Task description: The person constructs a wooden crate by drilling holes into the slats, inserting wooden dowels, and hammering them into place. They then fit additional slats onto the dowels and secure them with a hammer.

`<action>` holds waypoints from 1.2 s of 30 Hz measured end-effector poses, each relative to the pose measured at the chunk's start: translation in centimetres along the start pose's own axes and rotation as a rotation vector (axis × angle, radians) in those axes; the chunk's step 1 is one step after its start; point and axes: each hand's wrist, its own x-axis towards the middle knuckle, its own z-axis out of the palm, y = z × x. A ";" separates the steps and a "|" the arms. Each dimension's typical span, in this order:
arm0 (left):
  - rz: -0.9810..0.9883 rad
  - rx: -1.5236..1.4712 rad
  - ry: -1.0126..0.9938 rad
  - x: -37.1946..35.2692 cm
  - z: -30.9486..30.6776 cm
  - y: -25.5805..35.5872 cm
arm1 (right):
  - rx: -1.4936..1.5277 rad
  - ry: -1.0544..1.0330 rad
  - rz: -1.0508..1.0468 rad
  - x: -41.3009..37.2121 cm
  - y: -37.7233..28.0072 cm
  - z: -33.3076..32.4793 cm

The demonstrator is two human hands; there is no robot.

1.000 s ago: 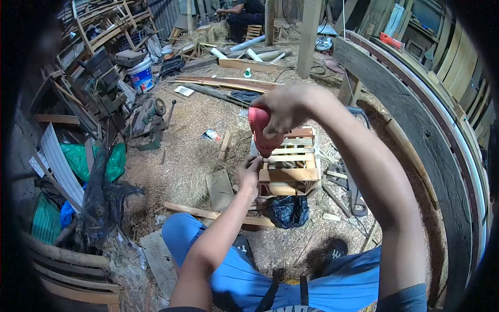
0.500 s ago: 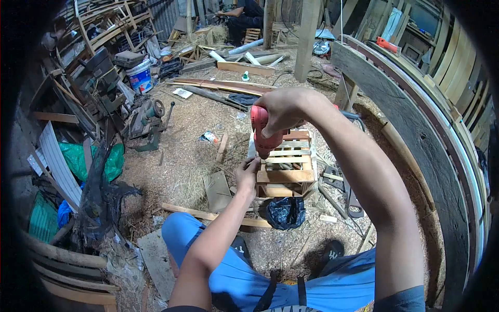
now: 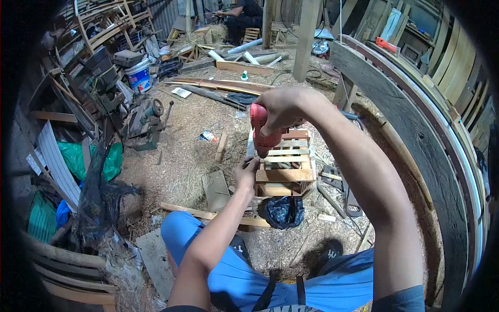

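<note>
My right hand (image 3: 282, 106) is wrapped round a red power drill (image 3: 263, 136), held nose down over a slatted wooden crate (image 3: 284, 175). The drill's tip meets the left end of a crate slat. Right at that tip, the fingers of my left hand (image 3: 246, 170) are pinched together by the crate's left edge; whatever they grip is too small to make out. Gaps between the pale slats show the crate's dark inside. A black plastic bag (image 3: 284, 212) lies against the near side of the crate.
Sawdust and shavings cover the floor. A handsaw (image 3: 353, 204) lies right of the crate, and a long plank (image 3: 208, 213) lies to the near left. A heavy wooden beam (image 3: 410, 119) runs along the right. Another person (image 3: 243, 18) sits at the back.
The view has shifted very slightly. Both hands and the drill stay in the same place at the crate's left edge.
</note>
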 end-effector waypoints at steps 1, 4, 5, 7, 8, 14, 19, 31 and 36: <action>0.002 -0.001 0.001 0.0 0.0 0.0 | 0.024 -0.018 0.028 -0.2 0.0 -0.1; -0.009 -0.007 -0.003 0.3 -0.2 -0.2 | 0.064 -0.022 0.008 0.0 0.5 0.0; -0.009 -0.005 -0.002 0.4 -0.3 -0.3 | 0.081 -0.011 -0.039 0.2 0.7 0.2; -0.020 -0.029 -0.015 0.1 -0.1 0.0 | 0.072 -0.018 -0.020 0.4 0.6 0.1; -0.022 -0.029 -0.015 -0.1 0.0 0.2 | 0.063 -0.026 0.000 0.4 0.6 0.1; -0.012 -0.003 0.014 0.3 -0.1 -0.3 | 0.068 0.015 -0.008 -0.1 1.0 0.1; -0.006 0.040 -0.001 0.0 0.0 0.1 | 0.051 0.016 -0.027 0.5 1.6 0.5; 0.005 0.044 -0.008 0.0 0.0 0.0 | 0.116 -0.015 0.031 -0.6 1.1 0.2; 0.001 0.031 -0.023 0.2 -0.4 -0.2 | 0.034 0.025 -0.058 0.9 1.2 0.4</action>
